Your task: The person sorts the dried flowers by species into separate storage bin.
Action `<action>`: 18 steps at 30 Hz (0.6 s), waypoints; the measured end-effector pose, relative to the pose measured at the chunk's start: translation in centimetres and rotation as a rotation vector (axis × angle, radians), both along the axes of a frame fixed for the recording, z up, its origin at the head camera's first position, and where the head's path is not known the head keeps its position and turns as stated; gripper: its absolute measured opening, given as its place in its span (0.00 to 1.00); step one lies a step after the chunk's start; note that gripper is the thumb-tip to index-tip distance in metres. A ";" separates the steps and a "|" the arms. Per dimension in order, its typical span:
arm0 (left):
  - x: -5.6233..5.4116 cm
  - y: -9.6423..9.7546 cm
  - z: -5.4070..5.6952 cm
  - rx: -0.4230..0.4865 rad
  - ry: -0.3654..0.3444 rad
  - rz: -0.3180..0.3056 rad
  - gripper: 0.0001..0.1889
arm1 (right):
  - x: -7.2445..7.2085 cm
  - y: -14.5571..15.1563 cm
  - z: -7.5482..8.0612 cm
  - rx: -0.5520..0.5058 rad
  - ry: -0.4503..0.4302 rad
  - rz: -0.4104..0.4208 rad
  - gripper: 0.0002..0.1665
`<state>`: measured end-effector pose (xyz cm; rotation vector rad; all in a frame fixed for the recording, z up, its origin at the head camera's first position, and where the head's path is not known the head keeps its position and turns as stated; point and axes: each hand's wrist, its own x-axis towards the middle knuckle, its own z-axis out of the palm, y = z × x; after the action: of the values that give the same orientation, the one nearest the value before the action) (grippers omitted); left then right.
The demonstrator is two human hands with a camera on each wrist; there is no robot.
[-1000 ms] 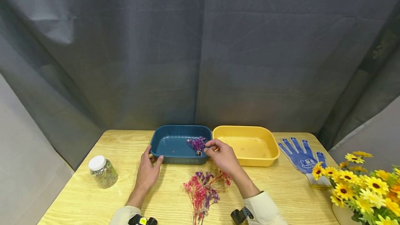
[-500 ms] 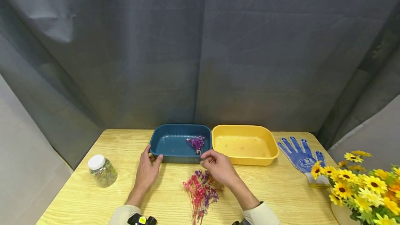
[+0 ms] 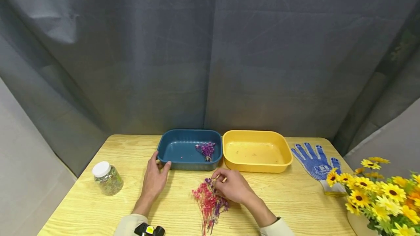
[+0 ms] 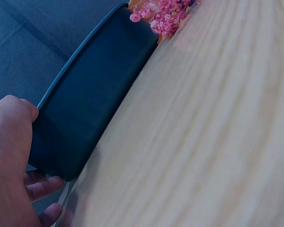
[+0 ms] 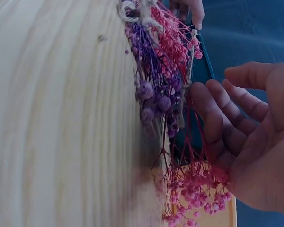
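At the far left we see a pale wall, and beside it a dark grey curtain hangs in creases across the whole back of the room. Before it stands a table with rounded far corners and a light, yellowish wood grain. On its left side we find a clear jar with a white lid.

Next, our left hand grips the near left corner of a blue tray, thumb at the near wall and fingers about the end. A small purple cluster lies inside, towards the right. Nearer us, on the bare wood, lie pink sprigs and purple sprigs. Our right hand is over their right side, fingers loosely curved, thumb apart, with nothing clasped; we cannot tell whether the fingertips touch the stems.

Just beside the blue tray sits a yellow tray, holding a few specks. Further right a blue-and-white glove lies flat, then yellow flowers crowd out of a cream pot, with another pale wall behind
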<state>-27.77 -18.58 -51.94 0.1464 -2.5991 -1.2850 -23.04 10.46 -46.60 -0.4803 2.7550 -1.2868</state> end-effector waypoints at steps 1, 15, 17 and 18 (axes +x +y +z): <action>0.0 0.0 0.0 0.001 -0.002 -0.003 0.39 | 0.1 0.1 0.0 0.011 0.000 0.001 0.08; -0.1 0.1 -0.1 -0.008 -0.004 0.006 0.40 | 1.0 1.6 -0.2 0.167 0.028 0.086 0.13; -0.1 0.0 0.0 -0.006 -0.007 0.004 0.40 | 1.1 1.7 -0.1 0.188 0.043 0.094 0.11; -0.1 0.0 0.0 -0.005 -0.008 0.003 0.40 | 1.1 1.8 -0.1 0.197 0.052 0.103 0.11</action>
<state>-27.87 -18.60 -51.94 0.1544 -2.6076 -1.2791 -21.90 12.27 -46.68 -0.6369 2.8180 -0.9822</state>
